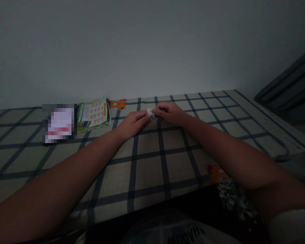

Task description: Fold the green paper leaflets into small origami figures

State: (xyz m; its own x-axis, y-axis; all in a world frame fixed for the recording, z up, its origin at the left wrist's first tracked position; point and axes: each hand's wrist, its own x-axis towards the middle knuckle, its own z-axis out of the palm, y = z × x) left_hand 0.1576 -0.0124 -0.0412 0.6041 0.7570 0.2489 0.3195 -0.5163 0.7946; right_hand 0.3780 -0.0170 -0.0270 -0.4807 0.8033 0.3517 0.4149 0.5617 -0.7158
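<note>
A small paper-like piece (150,111), white with a dark blue and yellowish part, is held above the checked cloth. My left hand (134,122) pinches it from the left with thumb and fingers closed. From the right, my right hand (169,113) grips its other side, fingertips pressed together. The two hands nearly meet, and their fingers hide much of the piece. Its exact kind is too small and dim to make out. Both forearms reach forward over the checked tablecloth (119,169).
Left of my hands lies a stack of green-edged printed booklets (94,113). Beside it is a blurred-out white and pink item (59,118). A pale wall (152,51) rises behind the table. Crumpled grey-white material (235,198) sits near my right elbow. Dark striped fabric (292,84) is at far right.
</note>
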